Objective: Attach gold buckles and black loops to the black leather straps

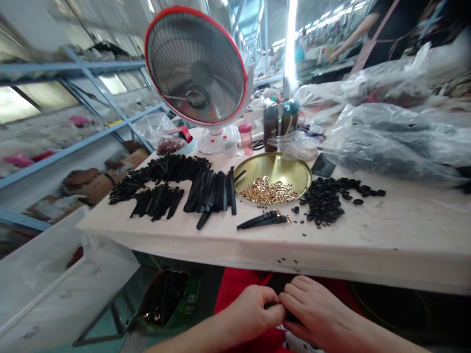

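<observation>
My left hand (253, 311) and my right hand (312, 309) meet over my lap, below the table's front edge. Both are closed, with fingers curled toward each other around a small black strap (273, 305), mostly hidden by the fingers. On the table above them lie a few black straps with gold buckles (263, 220). Behind these, a round gold tray (294, 171) bears a heap of small gold metal buckles (267, 191). A pile of black loops (324, 201) lies right of the tray, and rows of black straps (211, 191) lie to its left.
A red-rimmed fan (196, 68) stands at the table's back, near a pink cup (246, 137) and dark bottles (271, 125). Plastic bags (401, 142) cover the right side. A bin of black straps (165, 296) sits below left. Another person's arm (355, 37) shows at the far right.
</observation>
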A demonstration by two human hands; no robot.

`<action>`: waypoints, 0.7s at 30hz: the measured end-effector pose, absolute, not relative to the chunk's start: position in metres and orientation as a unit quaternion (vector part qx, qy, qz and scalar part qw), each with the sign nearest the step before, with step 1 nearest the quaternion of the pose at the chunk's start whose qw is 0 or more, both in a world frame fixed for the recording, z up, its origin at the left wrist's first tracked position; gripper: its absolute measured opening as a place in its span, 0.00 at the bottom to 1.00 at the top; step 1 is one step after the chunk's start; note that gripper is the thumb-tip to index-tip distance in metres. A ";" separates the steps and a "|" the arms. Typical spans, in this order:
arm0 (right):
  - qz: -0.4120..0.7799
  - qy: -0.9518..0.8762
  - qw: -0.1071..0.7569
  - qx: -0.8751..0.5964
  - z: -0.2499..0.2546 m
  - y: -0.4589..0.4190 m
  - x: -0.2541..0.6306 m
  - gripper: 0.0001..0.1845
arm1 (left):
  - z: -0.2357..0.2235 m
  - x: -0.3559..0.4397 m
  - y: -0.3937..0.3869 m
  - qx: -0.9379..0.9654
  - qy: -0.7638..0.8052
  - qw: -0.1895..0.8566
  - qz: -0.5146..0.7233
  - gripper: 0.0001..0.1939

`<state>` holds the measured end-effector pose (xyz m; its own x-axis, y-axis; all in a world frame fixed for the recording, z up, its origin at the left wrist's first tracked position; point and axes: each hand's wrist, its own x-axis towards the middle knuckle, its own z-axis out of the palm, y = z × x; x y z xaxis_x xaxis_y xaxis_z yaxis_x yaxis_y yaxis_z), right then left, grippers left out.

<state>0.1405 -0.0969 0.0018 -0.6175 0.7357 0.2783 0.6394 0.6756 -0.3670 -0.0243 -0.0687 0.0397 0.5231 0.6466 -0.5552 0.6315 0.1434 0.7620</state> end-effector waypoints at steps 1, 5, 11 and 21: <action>0.117 -0.890 0.216 -0.384 0.006 -0.098 0.142 0.05 | 0.045 -0.024 -0.070 0.643 0.489 0.589 0.006 0.07; 0.127 -0.882 0.240 -0.385 0.022 -0.105 0.148 0.05 | 0.062 -0.021 -0.074 0.607 0.485 0.630 -0.007 0.06; 0.164 -0.855 0.220 -0.440 0.016 -0.078 0.159 0.03 | 0.058 -0.014 -0.039 0.720 0.444 0.533 -0.004 0.10; -0.006 -0.781 0.251 -0.573 -0.027 0.030 0.192 0.19 | 0.019 -0.005 0.087 0.903 0.426 0.043 0.001 0.21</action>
